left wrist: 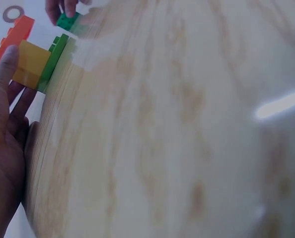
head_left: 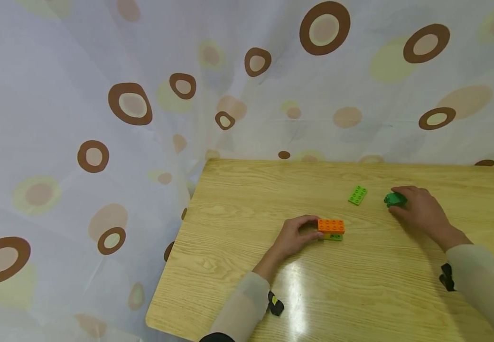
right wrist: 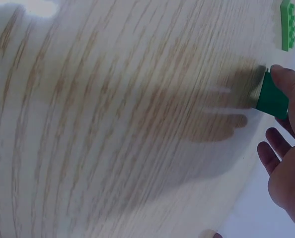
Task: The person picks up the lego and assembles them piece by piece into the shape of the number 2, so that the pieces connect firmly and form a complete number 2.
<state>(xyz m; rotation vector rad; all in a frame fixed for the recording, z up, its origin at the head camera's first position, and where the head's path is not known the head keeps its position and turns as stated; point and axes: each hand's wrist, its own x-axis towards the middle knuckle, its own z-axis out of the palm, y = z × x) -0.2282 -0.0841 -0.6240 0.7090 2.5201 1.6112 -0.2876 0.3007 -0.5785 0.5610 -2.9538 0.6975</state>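
My left hand pinches a small stack of toy building bricks between thumb and fingers. On top of the stack is an orange brick, below it a yellow brick, and at the bottom a flat green plate. Over to the right, my right hand grips a dark green brick by its sides, studs facing left in the head view. The right wrist view shows the thumb against this dark green brick, which partly hides behind the hand.
A loose light green plate with studs up lies on the wooden table, between the hands and farther back. A patterned curtain hangs along the table's left and back edges.
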